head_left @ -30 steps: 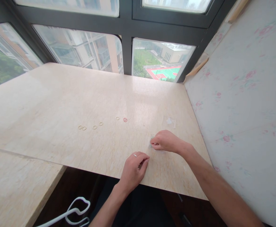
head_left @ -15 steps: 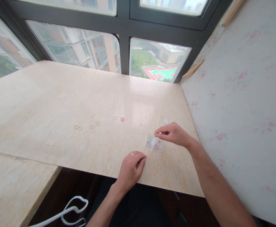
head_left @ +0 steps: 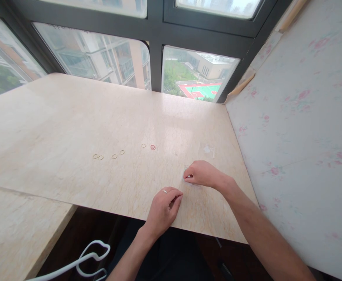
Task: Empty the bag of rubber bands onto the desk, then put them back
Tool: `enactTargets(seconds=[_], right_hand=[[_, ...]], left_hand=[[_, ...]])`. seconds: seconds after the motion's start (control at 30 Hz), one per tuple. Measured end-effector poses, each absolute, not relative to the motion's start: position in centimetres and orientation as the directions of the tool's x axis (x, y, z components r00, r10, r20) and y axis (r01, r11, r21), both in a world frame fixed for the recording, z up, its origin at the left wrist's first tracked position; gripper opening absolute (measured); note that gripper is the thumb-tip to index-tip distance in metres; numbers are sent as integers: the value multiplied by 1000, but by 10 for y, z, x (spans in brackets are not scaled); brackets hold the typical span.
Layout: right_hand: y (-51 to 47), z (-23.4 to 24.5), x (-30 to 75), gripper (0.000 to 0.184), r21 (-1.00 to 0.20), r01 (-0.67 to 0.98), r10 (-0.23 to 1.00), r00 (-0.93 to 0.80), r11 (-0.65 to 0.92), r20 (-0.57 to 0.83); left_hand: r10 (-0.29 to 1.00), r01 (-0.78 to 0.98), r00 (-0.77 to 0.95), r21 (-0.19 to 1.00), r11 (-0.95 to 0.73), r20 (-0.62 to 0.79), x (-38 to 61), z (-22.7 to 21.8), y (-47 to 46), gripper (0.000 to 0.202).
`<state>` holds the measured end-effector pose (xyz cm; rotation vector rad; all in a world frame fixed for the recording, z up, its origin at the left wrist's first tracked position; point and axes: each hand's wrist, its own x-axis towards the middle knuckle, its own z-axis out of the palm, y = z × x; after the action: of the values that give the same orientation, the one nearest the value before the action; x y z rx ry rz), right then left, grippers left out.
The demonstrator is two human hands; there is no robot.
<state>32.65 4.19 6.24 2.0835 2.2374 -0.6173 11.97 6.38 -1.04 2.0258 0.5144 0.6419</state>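
Note:
My right hand (head_left: 203, 174) lies on the marble tabletop (head_left: 71, 117) with its fingers pinched over a small clear bag of rubber bands (head_left: 186, 170). Only the bag's left edge shows past my fingertips. My left hand (head_left: 163, 208), with a ring on one finger, rests curled near the table's front edge, just below and left of the right hand. Nothing shows inside it. A row of small yellow rubber bands (head_left: 114, 156) lies further left on the table. A single pink rubber band (head_left: 153, 147) ends that row on the right.
A dark-framed window (head_left: 156, 58) runs behind the table, and a flower-patterned wall (head_left: 299, 117) closes the right side. A second marble slab (head_left: 18, 230) sits lower at the left. A white plastic hanger (head_left: 91, 255) lies below the table's front edge.
Half a second ago my right hand was lifted to the right, showing the whole bag. It has since come back down over the bag. My left hand stayed put.

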Motion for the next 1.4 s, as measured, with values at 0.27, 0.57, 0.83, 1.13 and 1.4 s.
enactTargets(seconds=[0.27,0.57,0.83,1.13,1.4], right_hand=[[46,68,325,18,-151,988,935,-81,29,-346],[50,67,317,19,-19,1000,928,-23,17,-373],[51,64,321,17,-60,998,925,-54,34,-377],[49,61,328,15,-215,976,938,-106,35,-330],[39,65,337,11,-425,904,967,-69,-43,-244]], left_hand=[[587,102,775,871,-481,234,119,-13,63,12],[588,96,771,868,-487,245,118,-13,63,13],[589,97,770,867,-489,246,119,-13,63,12],[589,97,769,865,-492,249,120,-13,63,12],[589,105,770,863,-494,244,119,-14,63,12]])
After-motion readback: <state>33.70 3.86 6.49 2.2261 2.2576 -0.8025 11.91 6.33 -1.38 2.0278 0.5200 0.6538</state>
